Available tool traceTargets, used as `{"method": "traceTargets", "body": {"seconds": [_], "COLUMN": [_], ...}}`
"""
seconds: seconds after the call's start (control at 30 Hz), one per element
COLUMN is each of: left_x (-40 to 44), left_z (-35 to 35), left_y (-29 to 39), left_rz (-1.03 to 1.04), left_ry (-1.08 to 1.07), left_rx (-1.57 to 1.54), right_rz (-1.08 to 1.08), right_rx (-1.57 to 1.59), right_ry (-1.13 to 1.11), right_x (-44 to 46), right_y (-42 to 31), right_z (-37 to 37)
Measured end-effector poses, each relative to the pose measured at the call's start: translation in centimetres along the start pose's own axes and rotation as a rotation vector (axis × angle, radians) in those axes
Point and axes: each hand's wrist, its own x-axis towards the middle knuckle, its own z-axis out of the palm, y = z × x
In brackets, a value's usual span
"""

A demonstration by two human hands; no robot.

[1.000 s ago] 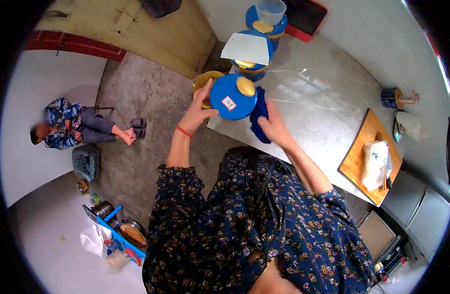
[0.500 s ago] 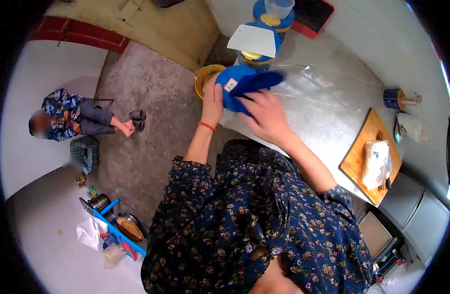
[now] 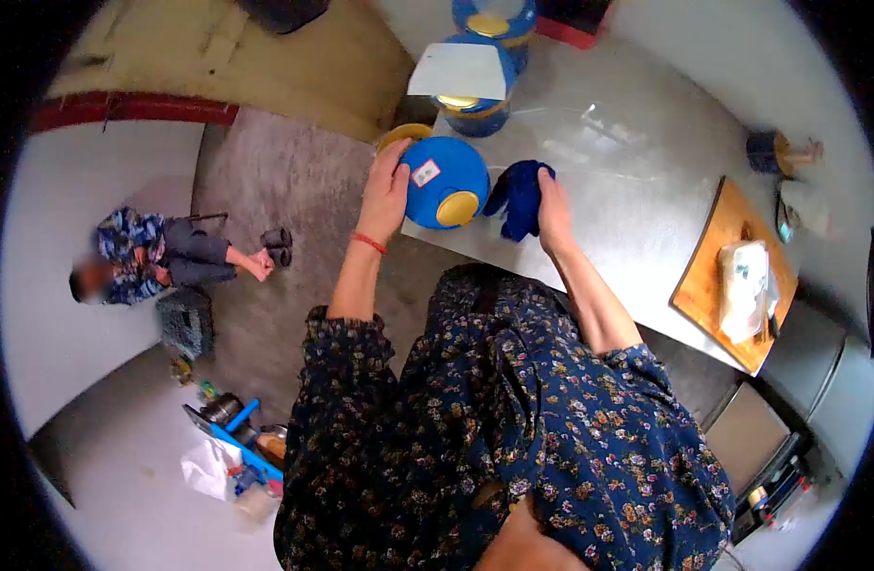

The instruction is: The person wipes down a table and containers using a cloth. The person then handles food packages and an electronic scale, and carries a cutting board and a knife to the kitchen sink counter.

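My left hand [image 3: 387,195] grips the left side of a round blue canister [image 3: 446,162] near the table's left corner. A white label with a red border and a yellow cap [image 3: 458,207] show on its blue lid. The canister's lower part is hidden. Just to its right, my right hand [image 3: 553,211] is closed round a bunched dark blue cloth [image 3: 521,198], which hangs apart from the lid. Behind my left hand, part of a yellow basin [image 3: 406,133] shows.
More blue-lidded canisters [image 3: 480,121] stand at the table's far end, one topped by a white board [image 3: 459,69]. A wooden cutting board [image 3: 705,285] with a clear package [image 3: 744,285] lies on the grey table [image 3: 608,214]. A person [image 3: 132,252] sits at left.
The cloth has come off the lid to the right with my right hand, exposing the yellow cap. My left hand still holds the canister. The whole view has shifted slightly.
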Motion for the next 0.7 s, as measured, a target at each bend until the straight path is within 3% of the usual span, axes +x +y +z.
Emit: {"method": "traceTargets", "body": {"seconds": [0.1, 0.17, 0.2, 0.23, 0.43, 0.5, 0.57, 0.7], "left_x": [0.0, 0.1, 0.0, 0.1, 0.4, 1.1, 1.5, 1.6], "left_z": [1.2, 3.5, 5.0, 5.3, 5.8, 5.9, 5.7, 5.0], "left_y": [3.7, 5.7, 6.0, 5.6, 5.8, 5.9, 5.6, 6.0], "left_rz": [-0.14, -0.174, -0.042, -0.044, -0.009, 0.022, 0.088, 0.189], "left_ry": [0.088, 0.119, 0.279, 0.273, 0.288, 0.258, 0.211, -0.076], "left_rx": [0.168, 0.329, 0.51, 0.488, 0.504, 0.513, 0.518, 0.496], "right_rz": [-0.006, -0.305, -0.385, -0.496, -0.444, -0.476, -0.461, -0.481], "right_rx": [0.089, -0.284, -0.254, -0.181, -0.44, -0.502, -0.399, -0.178], "right_ry": [-0.154, -0.149, -0.189, -0.226, -0.129, -0.038, -0.084, -0.205], "right_x": [0.0, -1.2, -1.7, -0.5, 7.2, 8.2, 6.1, 3.1], "right_y": [0.3, -0.1, -2.8, -2.2, 6.8, 8.2, 6.8, 0.1], "right_z": [0.1, 3.3, 4.4, 4.3, 2.9, 3.5, 3.5, 1.9]}}
